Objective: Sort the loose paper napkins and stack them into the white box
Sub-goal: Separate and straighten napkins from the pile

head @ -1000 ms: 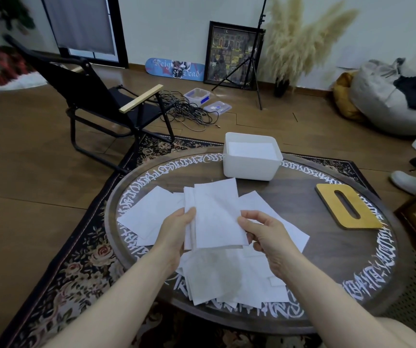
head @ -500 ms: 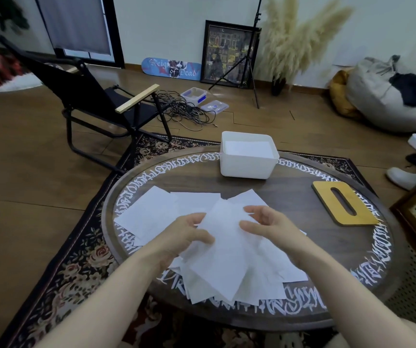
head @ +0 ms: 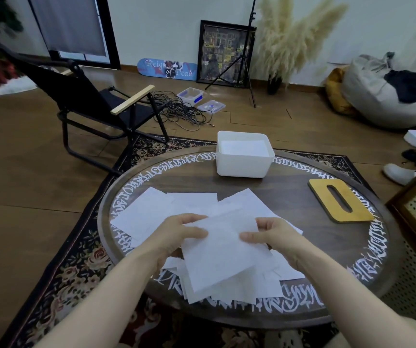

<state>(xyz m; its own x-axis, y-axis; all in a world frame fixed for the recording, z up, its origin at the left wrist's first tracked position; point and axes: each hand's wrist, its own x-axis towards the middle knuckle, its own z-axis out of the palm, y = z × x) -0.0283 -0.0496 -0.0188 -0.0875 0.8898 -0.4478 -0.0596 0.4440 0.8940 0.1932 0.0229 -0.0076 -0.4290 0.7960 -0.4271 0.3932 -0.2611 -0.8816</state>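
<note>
The lower napkins [head: 151, 217] in the loose pile were partly hidden under the held napkin [head: 224, 257] and both hands, so their count could not be told. The left hand [head: 179, 234] pinched the napkin's left edge, thumb on top; the right hand [head: 272, 237] pinched its right edge, fingers curled beneath and out of sight. The napkin was tilted above the pile at the near side of the round bench [head: 289, 197]. The box [head: 243, 162] stood at the far edge, well apart, with flat white napkins inside, their number unclear. A yellow lid [head: 322, 197] with a slot lay to the right.
</note>
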